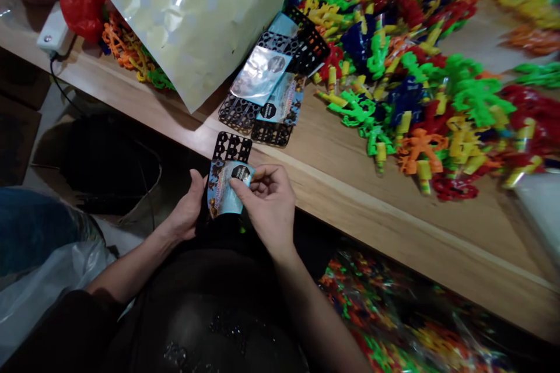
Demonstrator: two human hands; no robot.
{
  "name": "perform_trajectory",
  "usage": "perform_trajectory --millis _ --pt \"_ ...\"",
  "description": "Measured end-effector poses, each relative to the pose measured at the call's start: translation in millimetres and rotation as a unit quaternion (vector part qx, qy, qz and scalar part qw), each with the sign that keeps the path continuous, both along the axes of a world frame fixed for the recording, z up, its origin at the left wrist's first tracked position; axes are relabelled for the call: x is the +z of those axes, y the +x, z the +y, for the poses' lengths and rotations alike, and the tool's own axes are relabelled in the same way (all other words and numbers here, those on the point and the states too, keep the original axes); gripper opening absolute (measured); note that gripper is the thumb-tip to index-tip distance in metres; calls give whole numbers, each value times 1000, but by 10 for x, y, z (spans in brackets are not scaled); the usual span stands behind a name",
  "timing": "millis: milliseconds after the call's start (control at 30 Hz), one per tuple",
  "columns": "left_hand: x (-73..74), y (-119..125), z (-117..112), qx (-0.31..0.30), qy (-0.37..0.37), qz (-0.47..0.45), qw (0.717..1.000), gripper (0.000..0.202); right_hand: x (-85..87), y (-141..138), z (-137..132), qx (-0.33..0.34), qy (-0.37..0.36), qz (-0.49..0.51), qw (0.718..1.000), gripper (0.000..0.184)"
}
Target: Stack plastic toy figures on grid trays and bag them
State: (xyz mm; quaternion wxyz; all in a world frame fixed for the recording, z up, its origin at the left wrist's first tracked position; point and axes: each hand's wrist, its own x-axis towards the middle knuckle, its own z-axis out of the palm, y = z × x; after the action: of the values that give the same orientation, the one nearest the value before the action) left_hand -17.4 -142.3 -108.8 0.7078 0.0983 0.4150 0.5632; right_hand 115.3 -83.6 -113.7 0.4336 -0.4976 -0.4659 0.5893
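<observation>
My left hand (189,207) grips a small toy packet (224,189) by its left edge: a printed blue card over a black plastic grid that sticks out at the top. My right hand (269,201) pinches the packet's right side, thumb pressed beside a black hexagon sticker (240,172) on the card. Both hands are held in front of the table's near edge, over my lap.
On the wooden table (350,186) lies a stack of similar packets (273,90), a large sticker sheet (192,17) with black hexagons along its top, and a wide heap of colourful plastic toy pieces (415,81). A red bag (81,3) and white device (55,32) sit far left. A bag of toys (394,315) lies below.
</observation>
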Motion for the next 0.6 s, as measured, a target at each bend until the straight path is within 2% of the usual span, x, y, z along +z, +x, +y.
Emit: perform_trajectory --millis 133,200,300,333,433,467,600 --pt "-11 -86 -52 -42 28 145 988 69 8 62 58 41 21 -65 997 41" --pt "-1 -112 -71 -50 22 172 984 68 20 115 125 38 61 -108 992 50" --pt "28 -125 -78 -38 0 152 988 71 32 186 226 22 104 -127 986 76" --pt "36 -129 -73 -44 -11 135 990 72 34 199 247 36 101 -111 988 74" --pt "21 -142 -34 -69 -38 76 994 65 38 196 258 100 44 -34 993 45" --pt "1 -142 -16 -73 -43 62 995 63 40 183 253 101 31 -14 994 43" --pt "-109 -89 42 -56 -80 54 994 62 37 121 244 35 63 10 997 59"
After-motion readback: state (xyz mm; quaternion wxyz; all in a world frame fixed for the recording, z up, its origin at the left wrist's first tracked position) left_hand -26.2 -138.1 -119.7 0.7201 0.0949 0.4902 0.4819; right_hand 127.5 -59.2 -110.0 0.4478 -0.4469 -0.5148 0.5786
